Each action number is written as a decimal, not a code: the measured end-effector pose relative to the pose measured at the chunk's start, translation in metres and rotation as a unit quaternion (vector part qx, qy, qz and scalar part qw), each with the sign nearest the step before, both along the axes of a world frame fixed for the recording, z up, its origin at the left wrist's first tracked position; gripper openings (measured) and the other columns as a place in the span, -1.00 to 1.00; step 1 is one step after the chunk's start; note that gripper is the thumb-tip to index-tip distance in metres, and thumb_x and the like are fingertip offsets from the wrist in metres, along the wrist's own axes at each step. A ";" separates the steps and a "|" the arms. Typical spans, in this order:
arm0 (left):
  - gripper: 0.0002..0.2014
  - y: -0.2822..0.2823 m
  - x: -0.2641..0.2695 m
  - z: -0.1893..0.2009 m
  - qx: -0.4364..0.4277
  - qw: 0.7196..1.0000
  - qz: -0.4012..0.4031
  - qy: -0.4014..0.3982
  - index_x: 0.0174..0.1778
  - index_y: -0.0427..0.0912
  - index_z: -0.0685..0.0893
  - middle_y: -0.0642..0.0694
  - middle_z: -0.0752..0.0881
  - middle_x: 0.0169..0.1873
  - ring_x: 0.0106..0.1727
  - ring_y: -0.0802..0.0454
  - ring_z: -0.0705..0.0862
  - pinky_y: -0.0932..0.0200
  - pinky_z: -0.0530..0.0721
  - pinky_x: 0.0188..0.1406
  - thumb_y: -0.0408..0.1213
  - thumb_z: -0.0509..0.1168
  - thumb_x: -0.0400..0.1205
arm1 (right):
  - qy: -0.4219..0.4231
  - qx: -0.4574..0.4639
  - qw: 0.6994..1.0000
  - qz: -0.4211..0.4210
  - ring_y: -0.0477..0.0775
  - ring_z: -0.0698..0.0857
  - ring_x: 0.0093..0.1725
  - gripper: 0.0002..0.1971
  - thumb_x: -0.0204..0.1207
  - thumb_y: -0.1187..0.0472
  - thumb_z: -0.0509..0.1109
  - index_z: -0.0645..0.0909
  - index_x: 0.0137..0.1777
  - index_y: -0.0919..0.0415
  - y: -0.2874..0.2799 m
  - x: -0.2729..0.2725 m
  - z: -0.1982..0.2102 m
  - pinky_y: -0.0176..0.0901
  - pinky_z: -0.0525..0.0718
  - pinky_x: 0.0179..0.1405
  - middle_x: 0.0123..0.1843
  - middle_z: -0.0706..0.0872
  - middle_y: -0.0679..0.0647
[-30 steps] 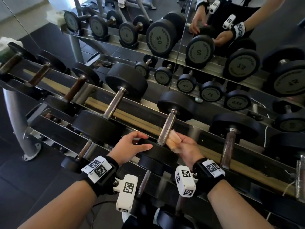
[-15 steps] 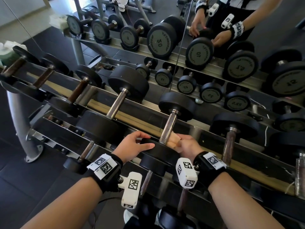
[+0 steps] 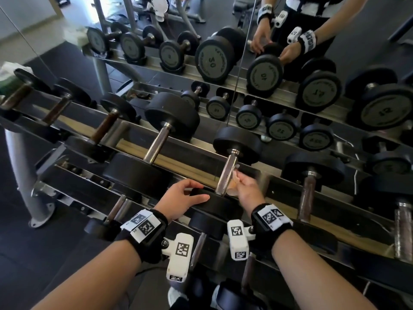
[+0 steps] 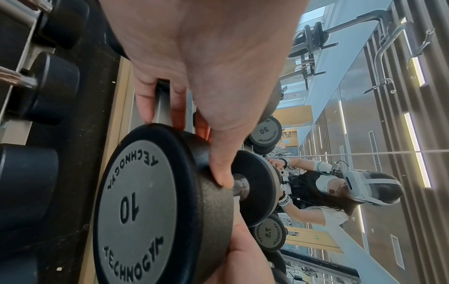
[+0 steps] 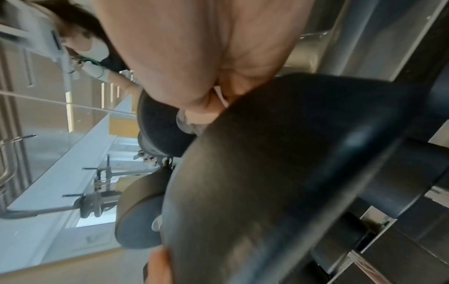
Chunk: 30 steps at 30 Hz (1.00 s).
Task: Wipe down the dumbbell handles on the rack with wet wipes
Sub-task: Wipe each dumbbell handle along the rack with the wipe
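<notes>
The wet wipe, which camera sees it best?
The head view: the wet wipe shows pressed against the handle by the right hand. Right wrist shows only a sliver; left wrist shows none.

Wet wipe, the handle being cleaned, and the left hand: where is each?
wet wipe (image 3: pixel 234 183), head view, the bunched part beside the bar.
handle (image 3: pixel 228 173), head view, mid-shaft of the bar.
left hand (image 3: pixel 178 201), head view, back of the hand.

1. The left hand (image 3: pixel 181 199) reaches forward, thumb and fingers spread in a curled grip over the near head of the dumbbell (image 3: pixel 214 203).
2. The right hand (image 3: pixel 249 191), just right of that dumbbell's handle (image 3: pixel 226 173), pinches a wet wipe (image 3: pixel 234 183) against it.
3. Both forearms extend forward, wrists banded.
</notes>
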<state>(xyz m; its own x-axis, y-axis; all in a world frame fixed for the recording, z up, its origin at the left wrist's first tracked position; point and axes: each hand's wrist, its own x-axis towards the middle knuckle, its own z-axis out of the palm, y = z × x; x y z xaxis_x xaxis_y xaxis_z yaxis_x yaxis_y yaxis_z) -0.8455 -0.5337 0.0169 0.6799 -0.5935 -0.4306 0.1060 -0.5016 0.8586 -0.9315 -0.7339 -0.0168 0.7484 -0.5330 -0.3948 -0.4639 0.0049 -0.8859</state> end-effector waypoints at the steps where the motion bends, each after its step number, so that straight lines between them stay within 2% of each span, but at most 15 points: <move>1: -0.67 0.000 0.001 0.000 0.004 1.000 -0.002 -0.001 0.12 0.17 0.70 0.09 0.74 0.11 0.15 0.11 0.73 -0.03 0.69 0.27 -0.04 0.56 0.47 | 0.003 -0.010 1.000 0.018 -0.01 0.72 0.21 -0.71 0.73 0.12 0.23 0.67 0.36 0.02 0.003 -0.006 0.002 -0.15 0.60 0.29 0.18 0.78 -0.05; 3: -0.67 0.000 0.002 0.000 0.004 1.000 -0.007 0.000 0.12 0.18 0.69 0.10 0.76 0.07 0.09 0.15 0.75 -0.01 0.71 0.25 -0.03 0.55 0.46 | 0.018 -0.023 0.997 0.065 -0.14 0.75 0.13 -0.75 0.70 0.04 0.30 0.73 0.28 -0.05 0.001 -0.017 0.010 -0.36 0.62 0.12 0.09 0.82 -0.13; 5: -0.66 0.001 0.002 0.000 0.000 1.000 -0.013 0.002 0.14 0.16 0.69 0.09 0.77 0.06 0.07 0.17 0.76 0.00 0.72 0.24 -0.03 0.55 0.46 | 0.026 -0.019 0.996 0.080 -0.27 0.77 -0.06 -0.85 0.63 0.08 0.40 0.82 0.00 -0.13 -0.005 -0.019 0.025 -0.56 0.60 -0.15 -0.07 0.84 -0.14; 6: -0.65 0.001 0.002 0.000 0.000 1.000 -0.015 0.001 0.14 0.15 0.69 0.08 0.77 0.07 0.09 0.15 0.76 -0.01 0.71 0.26 -0.03 0.55 0.46 | 0.015 -0.024 0.997 0.066 -0.29 0.76 -0.16 -0.82 0.61 0.13 0.42 0.82 -0.11 -0.15 -0.011 -0.016 0.033 -0.57 0.58 -0.25 -0.13 0.84 -0.12; 7: -0.65 0.001 0.002 0.000 0.002 1.000 -0.017 -0.001 0.15 0.15 0.69 0.08 0.76 0.08 0.11 0.14 0.75 -0.01 0.70 0.27 -0.02 0.55 0.46 | 0.006 -0.038 0.998 0.042 -0.23 0.75 -0.18 -0.79 0.60 0.19 0.40 0.81 -0.10 -0.13 -0.016 -0.011 0.038 -0.52 0.58 -0.27 -0.13 0.83 -0.09; 10: -0.64 0.001 0.003 -0.001 0.003 1.000 -0.016 -0.004 0.14 0.15 0.68 0.09 0.76 0.09 0.12 0.15 0.74 0.02 0.69 0.27 -0.01 0.55 0.45 | 0.012 -0.106 0.994 0.005 -0.06 0.67 0.09 -0.69 0.70 0.18 0.25 0.68 0.35 0.00 -0.026 0.006 0.044 -0.35 0.54 0.06 0.09 0.72 -0.06; 12: -0.64 0.001 0.003 -0.002 0.002 1.000 -0.017 -0.005 0.14 0.16 0.68 0.11 0.75 0.09 0.13 0.16 0.73 0.07 0.69 0.25 0.00 0.55 0.45 | 0.024 -0.120 0.992 0.031 -0.09 0.61 0.16 -0.65 0.73 0.14 0.21 0.59 0.47 0.00 -0.021 0.012 0.038 -0.47 0.46 0.10 0.18 0.66 -0.08; 14: -0.66 0.001 0.003 -0.003 0.001 1.000 -0.020 -0.011 0.13 0.17 0.68 0.12 0.74 0.08 0.12 0.18 0.73 0.15 0.69 0.18 0.01 0.54 0.46 | 0.024 -0.128 0.990 0.060 -0.16 0.58 0.14 -0.64 0.74 0.16 0.20 0.57 0.48 -0.04 -0.010 0.007 0.030 -0.64 0.40 -0.04 0.20 0.65 -0.11; 16: -0.68 0.001 0.003 -0.004 -0.004 1.000 -0.019 -0.015 0.11 0.20 0.67 0.13 0.74 0.06 0.09 0.19 0.73 0.24 0.67 0.09 0.00 0.54 0.46 | 0.028 -0.135 0.986 0.093 -0.23 0.57 0.10 -0.65 0.74 0.15 0.18 0.59 0.44 -0.14 0.000 -0.007 0.025 -0.67 0.39 -0.09 0.19 0.64 -0.19; 18: -0.69 0.002 0.003 -0.004 -0.012 1.000 -0.016 -0.010 0.10 0.20 0.67 0.13 0.75 0.04 0.05 0.20 0.75 0.28 0.68 0.01 -0.02 0.54 0.47 | 0.045 -0.140 0.979 0.142 -0.25 0.57 0.14 -0.67 0.74 0.12 0.18 0.64 0.37 -0.20 0.006 -0.023 0.022 -0.58 0.37 0.04 0.21 0.65 -0.24; 20: -0.68 0.002 0.002 -0.003 -0.021 1.000 -0.015 -0.004 0.11 0.17 0.68 0.11 0.76 0.03 0.01 0.20 0.77 0.31 0.70 -0.07 -0.05 0.54 0.47 | 0.071 -0.129 0.971 0.191 -0.20 0.63 0.17 -0.70 0.72 0.14 0.22 0.73 0.27 -0.14 0.003 -0.029 0.026 -0.44 0.47 0.15 0.20 0.73 -0.20; 21: -0.68 0.001 0.002 -0.002 -0.026 1.000 -0.013 -0.001 0.12 0.15 0.68 0.08 0.77 0.03 0.00 0.18 0.78 0.32 0.71 -0.11 -0.07 0.54 0.48 | 0.083 -0.117 0.968 0.204 -0.16 0.67 0.15 -0.71 0.70 0.17 0.25 0.77 0.20 -0.11 -0.001 -0.028 0.032 -0.39 0.52 0.14 0.15 0.77 -0.16; 24: -0.68 0.001 0.001 -0.001 -0.033 0.999 -0.006 0.005 0.13 0.12 0.69 0.04 0.78 0.02 -0.02 0.17 0.79 0.38 0.70 -0.18 -0.09 0.55 0.48 | 0.043 -0.082 0.987 0.135 -0.05 0.74 0.07 -0.77 0.63 0.18 0.32 0.78 0.05 -0.15 -0.015 -0.019 0.052 -0.31 0.59 0.05 0.08 0.83 -0.04; 27: -0.67 0.002 0.000 -0.003 -0.024 1.000 -0.004 -0.006 0.13 0.14 0.69 0.08 0.77 0.03 0.04 0.16 0.76 0.37 0.66 -0.11 -0.04 0.55 0.47 | 0.018 -0.131 0.988 0.076 0.08 0.73 0.13 -0.65 0.64 0.25 0.26 0.70 0.30 -0.11 -0.027 -0.003 0.055 -0.17 0.61 0.14 0.21 0.79 0.07; 30: -0.66 0.002 0.001 -0.006 -0.018 1.000 -0.002 -0.012 0.13 0.17 0.69 0.12 0.77 0.00 0.00 0.23 0.76 0.41 0.63 -0.15 0.00 0.55 0.46 | 0.038 -0.158 0.981 0.104 0.01 0.64 0.25 -0.61 0.67 0.22 0.26 0.60 0.46 -0.06 -0.022 0.009 0.042 -0.28 0.45 0.22 0.35 0.70 0.04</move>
